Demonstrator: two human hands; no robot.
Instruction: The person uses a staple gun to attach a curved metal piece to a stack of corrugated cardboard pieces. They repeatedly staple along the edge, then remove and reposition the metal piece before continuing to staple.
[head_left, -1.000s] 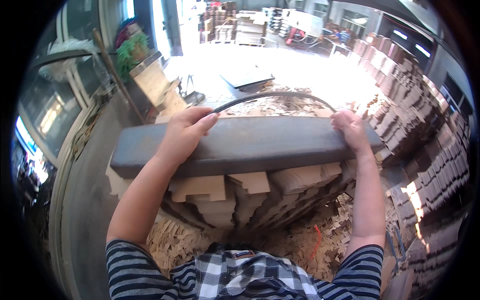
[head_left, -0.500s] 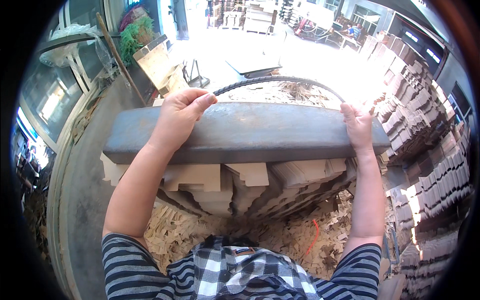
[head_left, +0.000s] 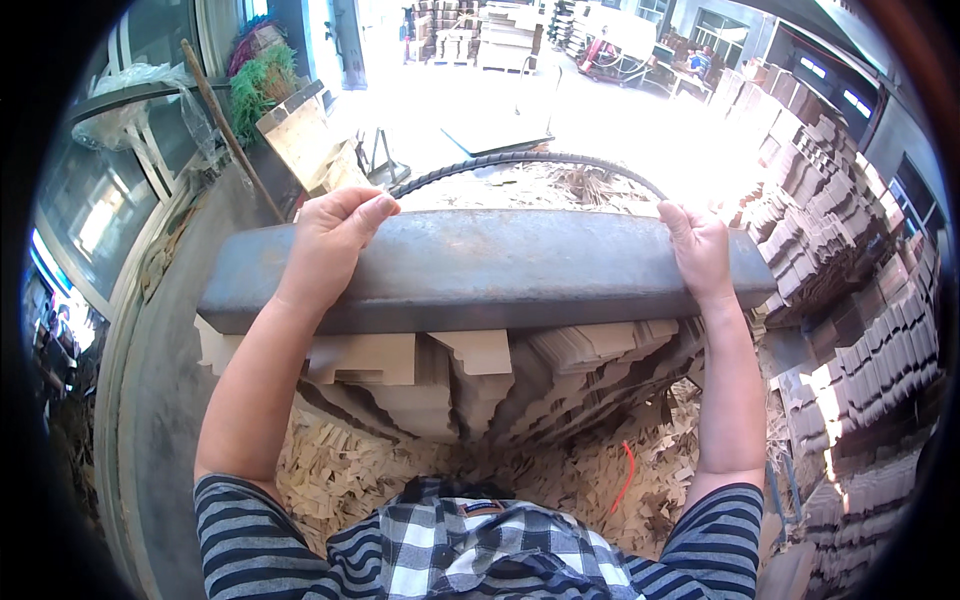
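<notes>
A dark, ribbed, bendable-looking rod (head_left: pixel 520 157) arches between my two hands, above the far edge of a long dark metal block (head_left: pixel 500 260). My left hand (head_left: pixel 335 235) pinches its left end between thumb and fingers. At the other end, the fingers of my right hand (head_left: pixel 697 245) are closed on it. Both hands are over the block, and whether they touch it is hard to tell. Under the block sit stacks of die-cut brown cardboard (head_left: pixel 470 355), their notched edges facing me.
Cardboard scraps (head_left: pixel 340 460) cover the floor around me, with an orange strip (head_left: pixel 624 478) among them. Tall cardboard stacks (head_left: pixel 820 200) line the right side. Glass panels (head_left: pixel 100 190) and a wooden pole (head_left: pixel 225 125) stand left. Far back, a person (head_left: pixel 698 64) is beside machinery.
My hands and the rod have shifted slightly left over the block, both still gripping. The whole view has moved a little too.
</notes>
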